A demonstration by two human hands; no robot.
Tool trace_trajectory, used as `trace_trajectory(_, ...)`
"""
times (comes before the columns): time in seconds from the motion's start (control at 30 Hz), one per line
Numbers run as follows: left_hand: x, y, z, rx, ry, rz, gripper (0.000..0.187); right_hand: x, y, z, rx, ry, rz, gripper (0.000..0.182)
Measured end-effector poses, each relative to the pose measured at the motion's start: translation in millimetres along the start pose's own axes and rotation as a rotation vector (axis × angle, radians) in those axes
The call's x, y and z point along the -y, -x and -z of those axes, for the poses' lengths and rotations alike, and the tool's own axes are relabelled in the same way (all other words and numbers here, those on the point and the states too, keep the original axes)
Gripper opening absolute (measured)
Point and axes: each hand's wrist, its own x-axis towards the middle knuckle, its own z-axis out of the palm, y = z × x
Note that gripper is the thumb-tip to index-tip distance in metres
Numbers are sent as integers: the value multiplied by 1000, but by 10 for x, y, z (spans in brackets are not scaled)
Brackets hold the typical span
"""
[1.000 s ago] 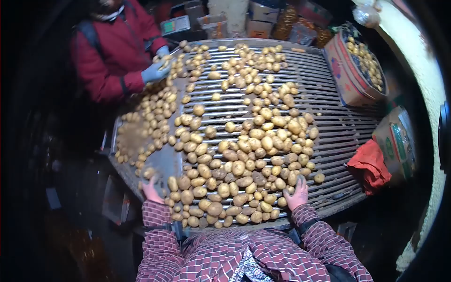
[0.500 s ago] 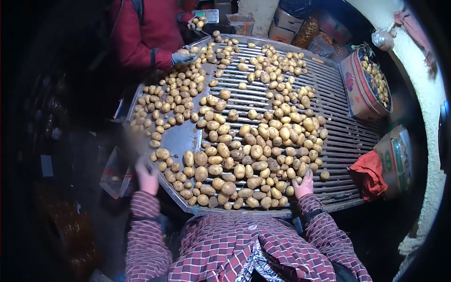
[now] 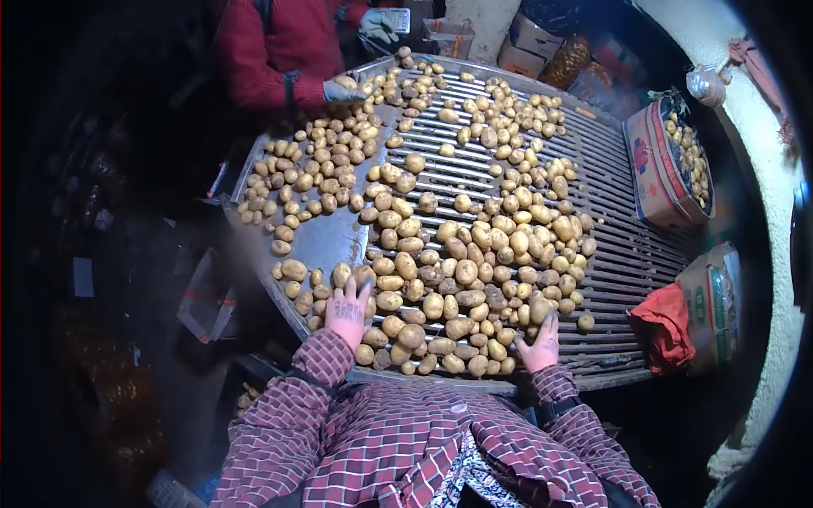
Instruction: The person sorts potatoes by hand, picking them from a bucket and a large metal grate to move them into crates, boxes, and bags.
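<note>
Potatoes (image 3: 466,271) in a thick layer cover the near and middle part of a slatted metal sorting table (image 3: 610,195). My left hand (image 3: 345,315), in a pink glove with dark print, lies over the potatoes at the near left. Its fingers are apart and touch a potato (image 3: 363,276) just past the fingertips. At the near right edge of the pile is my right hand (image 3: 540,345), gloved in pink too. Thumb and fingers are spread beside a potato (image 3: 539,311), with nothing visibly held.
Across the table stands a co-worker in a red jacket (image 3: 279,51), with one gloved hand (image 3: 345,90) at the potatoes and the other (image 3: 378,27) near a scale (image 3: 395,19). A carton of potatoes (image 3: 665,165) sits at right, near a red bag (image 3: 662,328) and a box (image 3: 711,300).
My left hand has come from beyond the table's left edge onto the potatoes. My right hand has shifted slightly. The co-worker's raised hand no longer shows potatoes in it.
</note>
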Motion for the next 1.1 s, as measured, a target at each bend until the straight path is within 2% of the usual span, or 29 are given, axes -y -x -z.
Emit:
trace_trajectory(0.03,-84,-106,12,20,-65,44,92,151,-36,127,4,-7,18,96)
trace_trajectory(0.1,-146,-406,-139,7,-150,103,89,403,-197,322,73,-29,228,87)
trace_trajectory(0.17,-141,-668,-223,-6,-172,78,83,671,-354,350,93,140,424,71)
trace_trajectory(0.27,-136,-873,-143,-89,-10,82,67,789,-789,233,8,94,559,59)
trace_trajectory(0.3,-152,-843,33,-100,87,85,63,806,-1016,153,-2,55,558,61)
trace_trajectory(0.37,-142,-800,66,-269,257,56,64,828,-1446,8,13,18,492,67)
trace_trajectory(0.43,-323,-735,324,-402,368,32,57,844,-1751,112,133,3,535,74)
trace_trajectory(0.5,-593,-756,425,-432,405,-231,50,747,-1913,41,132,8,601,76)
trace_trajectory(0.57,-927,-880,260,-320,343,-471,43,751,-2036,44,170,11,576,74)
trace_trajectory(0.6,-1063,-969,195,-337,368,-454,43,786,-2121,24,103,10,578,68)
trace_trajectory(0.67,-1260,-1150,192,-331,421,-469,44,809,-2378,-9,155,61,502,70)
trace_trajectory(0.77,-1277,-1285,221,-167,317,-524,45,948,-2665,-24,202,123,441,73)
trace_trajectory(0.9,-1230,-900,242,-114,430,-577,38,1044,-2855,-100,180,130,393,78)
trace_trajectory(0.97,-1144,-691,219,-37,465,-538,33,1084,-2880,-116,203,165,371,79)
trace_trajectory(1.03,-978,-634,218,-58,587,-457,32,1120,-2867,-43,240,155,351,79)
trace_trajectory(1.1,-810,-571,289,-95,648,-284,32,1184,-2835,83,286,150,322,78)
